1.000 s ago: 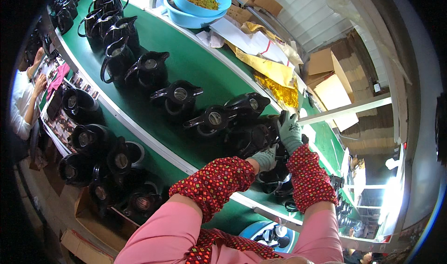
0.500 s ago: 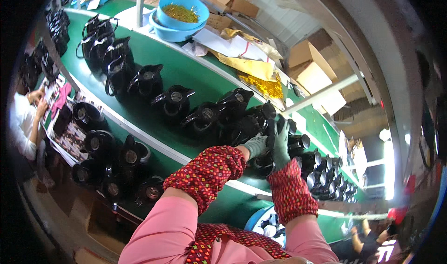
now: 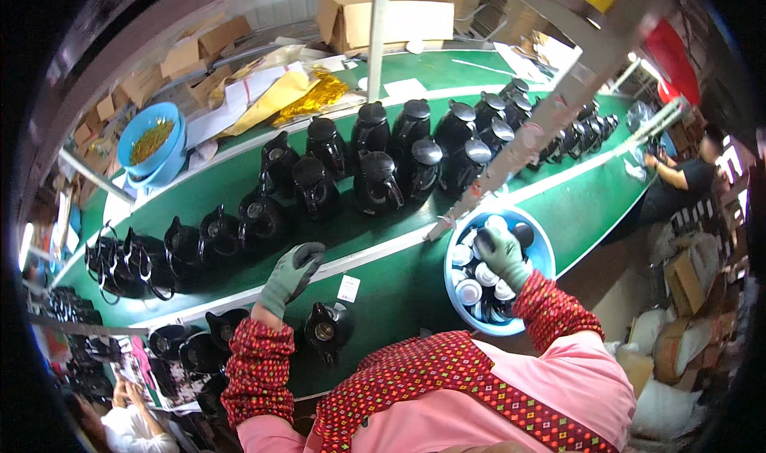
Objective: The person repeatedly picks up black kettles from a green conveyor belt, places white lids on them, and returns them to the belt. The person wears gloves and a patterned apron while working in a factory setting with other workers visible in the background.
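My left hand (image 3: 293,276), in a grey-green glove with dark fingers, hovers over the belt's near rail. Its fingers are bent and apart from the thumb, with nothing visible in them. My right hand (image 3: 501,257), gloved alike, reaches into a blue basin (image 3: 545,249) of white and black round lids (image 3: 469,293). Its fingers curl down among them; what they hold, if anything, is hidden. Below my left hand stands a black jug (image 3: 322,330) with an uncovered top. Beyond the rail, lidded black jugs (image 3: 377,183) stand upright in rows, and lidless jugs (image 3: 262,217) stand to their left.
A slanting metal post (image 3: 523,146) crosses the green belt (image 3: 351,244) left of the basin. A white card (image 3: 348,288) lies near the single jug. Stacked blue bowls (image 3: 152,146) and gold foil (image 3: 315,95) sit at the back left. Other people work at far right and lower left.
The view has swung to the right. Both hands were close together at a jug on the belt; now they are apart, the left over the rail and the right in the basin.
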The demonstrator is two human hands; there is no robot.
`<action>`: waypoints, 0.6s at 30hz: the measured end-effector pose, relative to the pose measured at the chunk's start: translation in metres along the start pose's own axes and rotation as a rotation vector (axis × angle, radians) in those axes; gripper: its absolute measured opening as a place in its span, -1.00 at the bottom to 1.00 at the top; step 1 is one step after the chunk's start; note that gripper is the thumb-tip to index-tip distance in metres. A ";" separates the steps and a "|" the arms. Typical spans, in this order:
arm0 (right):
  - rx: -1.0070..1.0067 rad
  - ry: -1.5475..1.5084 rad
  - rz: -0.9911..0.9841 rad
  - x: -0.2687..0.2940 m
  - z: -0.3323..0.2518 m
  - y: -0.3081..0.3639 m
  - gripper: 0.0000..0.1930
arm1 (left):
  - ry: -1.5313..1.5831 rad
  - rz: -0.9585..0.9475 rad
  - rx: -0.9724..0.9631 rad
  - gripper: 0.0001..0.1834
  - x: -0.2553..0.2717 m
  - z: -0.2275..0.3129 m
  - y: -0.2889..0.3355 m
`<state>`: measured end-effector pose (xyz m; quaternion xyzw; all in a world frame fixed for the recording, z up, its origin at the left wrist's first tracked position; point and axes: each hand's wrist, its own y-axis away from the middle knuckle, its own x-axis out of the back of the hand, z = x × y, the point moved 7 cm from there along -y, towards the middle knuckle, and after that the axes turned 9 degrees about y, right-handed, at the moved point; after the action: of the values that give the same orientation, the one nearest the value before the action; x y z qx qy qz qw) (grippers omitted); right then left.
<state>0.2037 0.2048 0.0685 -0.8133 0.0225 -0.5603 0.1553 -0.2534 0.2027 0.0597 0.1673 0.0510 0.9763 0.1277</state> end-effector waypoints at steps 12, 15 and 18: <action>-0.472 0.276 -0.288 -0.093 0.163 -0.010 0.04 | -0.311 0.548 -0.158 -0.54 0.091 -0.023 -0.067; -0.453 0.390 -0.294 -0.091 0.147 -0.006 0.04 | -0.414 0.724 -0.053 -0.24 0.130 -0.046 -0.110; -0.347 0.392 -0.067 -0.085 0.162 -0.002 -0.09 | -0.675 0.720 0.193 -0.09 0.144 -0.053 -0.158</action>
<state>0.3200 0.2616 -0.0605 -0.7039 0.1208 -0.6998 -0.0122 -0.3662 0.3903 0.0324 0.4920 0.0362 0.8406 -0.2237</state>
